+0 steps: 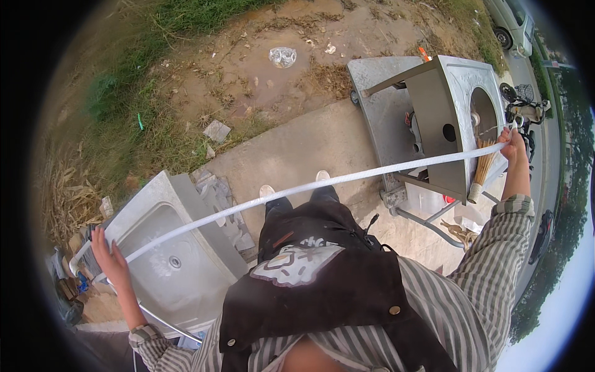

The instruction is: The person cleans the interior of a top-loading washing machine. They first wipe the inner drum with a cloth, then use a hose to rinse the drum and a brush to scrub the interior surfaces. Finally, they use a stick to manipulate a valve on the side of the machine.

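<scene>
A white corrugated hose (297, 187) stretches across in front of me, from one side to the other. My right hand (512, 143) is closed around its right end, beside a metal sink unit (430, 104) with a round basin opening. At the other side my left hand (110, 260) is against the hose with its fingers stretched out; the palm side is hidden, so its grip is unclear. Under that part of the hose lies a pale rectangular sink basin (186, 283) with a drain. A bundled straw brush (483, 169) rests against the metal unit near my right hand.
The metal unit stands on a grey wheeled platform cart (381, 88). A curved metal tube handle (432, 223) is close to my right side. Concrete paving (297, 144) borders dirt and grass (200, 18). Parked scooters (527, 107) and a van (511, 25) stand beyond.
</scene>
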{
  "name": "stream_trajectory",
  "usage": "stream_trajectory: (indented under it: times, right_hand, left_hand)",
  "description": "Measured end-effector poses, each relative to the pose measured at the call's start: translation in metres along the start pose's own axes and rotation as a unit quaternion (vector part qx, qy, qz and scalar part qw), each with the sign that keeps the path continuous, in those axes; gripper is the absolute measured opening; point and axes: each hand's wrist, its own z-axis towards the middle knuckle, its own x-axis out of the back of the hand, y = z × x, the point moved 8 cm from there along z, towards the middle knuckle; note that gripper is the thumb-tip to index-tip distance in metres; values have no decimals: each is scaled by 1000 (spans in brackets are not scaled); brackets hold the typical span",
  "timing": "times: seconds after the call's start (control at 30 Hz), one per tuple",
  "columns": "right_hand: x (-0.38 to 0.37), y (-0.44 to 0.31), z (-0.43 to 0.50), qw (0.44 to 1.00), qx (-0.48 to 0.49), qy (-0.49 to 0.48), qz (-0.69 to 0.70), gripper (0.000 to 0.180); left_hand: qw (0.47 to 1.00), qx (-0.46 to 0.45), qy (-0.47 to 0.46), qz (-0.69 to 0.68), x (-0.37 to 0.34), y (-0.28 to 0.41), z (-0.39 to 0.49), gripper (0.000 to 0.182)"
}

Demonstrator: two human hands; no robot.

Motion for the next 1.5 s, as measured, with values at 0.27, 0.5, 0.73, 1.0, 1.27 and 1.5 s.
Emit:
stream_trajectory:
  times: [0.27,0.5,0.73,1.0,1.27,1.5]
  right_hand:
    - [-113,-170,-143,984,122,-130,-18,45]
    - [-276,-211,-237,913,189,-349,-95,31]
    - [-490,-2,-420,885,166,-435,2,27]
    - [-619,305,-717,765,122,-623,-104,28]
    - [-520,613,-862,463,359,-710,-390,34]
    - [-451,684,-822,373,293,-717,-511,75]
  left_hand:
    - [882,-196,-338,-264,-167,409,16,85]
    - [898,-48,-293,-324,-96,317,-49,34]
    - [911,318,-3,-263,35,73,-233,24]
    - [764,556,240,-221,60,-51,-500,46]
    - [878,474,-56,-39,54,-81,-473,29]
    - [936,300,-180,49,-43,-78,-357,26]
